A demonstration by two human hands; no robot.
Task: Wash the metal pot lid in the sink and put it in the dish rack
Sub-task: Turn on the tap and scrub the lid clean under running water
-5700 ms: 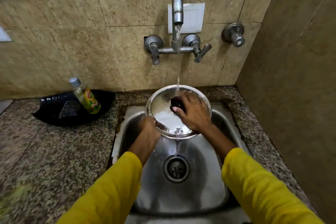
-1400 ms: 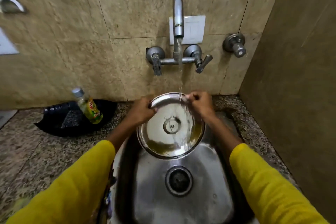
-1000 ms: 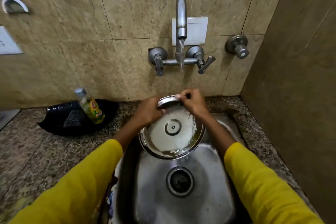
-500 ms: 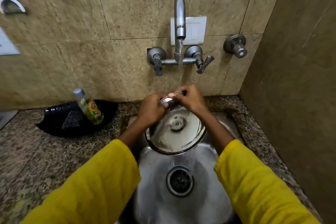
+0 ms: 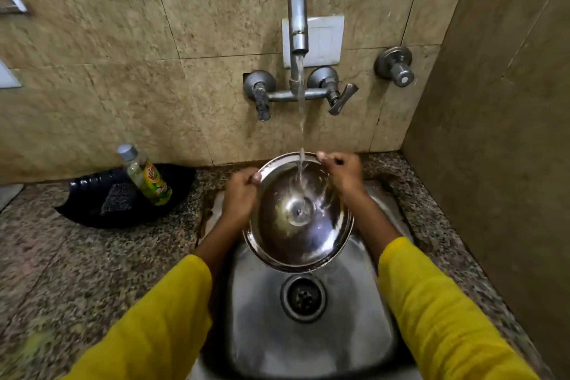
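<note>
Speckled granite counter, steel sink set into it at 6 o'clock. Black tray on counter at 9 o'clock by the wall; bottle and dark scrubber in it.

The metal pot lid is held tilted over the steel sink, its underside facing up, above and behind the drain. The left hand grips the lid's left rim; the right hand pinches the far right rim. Water from the wall tap, directly behind the lid, falls onto the lid's centre and splashes there. Both arms wear yellow sleeves. Left of the lid, on the speckled granite counter, a black tray holds a dish-soap bottle leaning against the tiled wall and a dark scrub pad. Right of the tap sits a separate wall valve.
</note>
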